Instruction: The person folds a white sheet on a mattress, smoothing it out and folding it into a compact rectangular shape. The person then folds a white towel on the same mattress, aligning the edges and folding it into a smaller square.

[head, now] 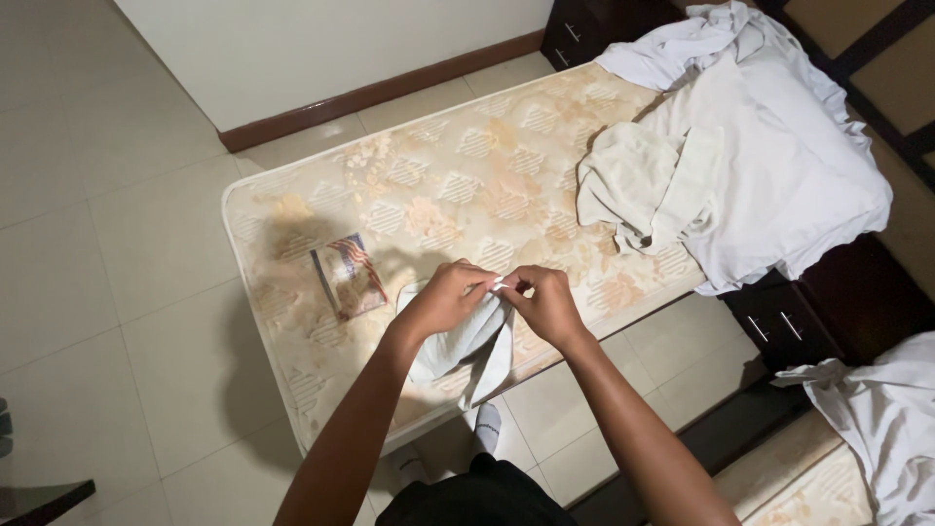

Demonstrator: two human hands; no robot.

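Note:
My left hand (448, 297) and my right hand (547, 304) meet above the near edge of a bare patterned mattress (458, 185). Both pinch the top of a small pale grey-white cloth (467, 346), which hangs down below my hands over the mattress edge. A flat packet with a striped picture (348, 278) lies on the mattress just left of my left hand.
A heap of white sheets and a towel (740, 146) covers the far right end of the mattress. Dark wooden drawers (789, 326) stand at the right, with more white linen (877, 409) on a second bed. Tiled floor (107, 292) lies to the left.

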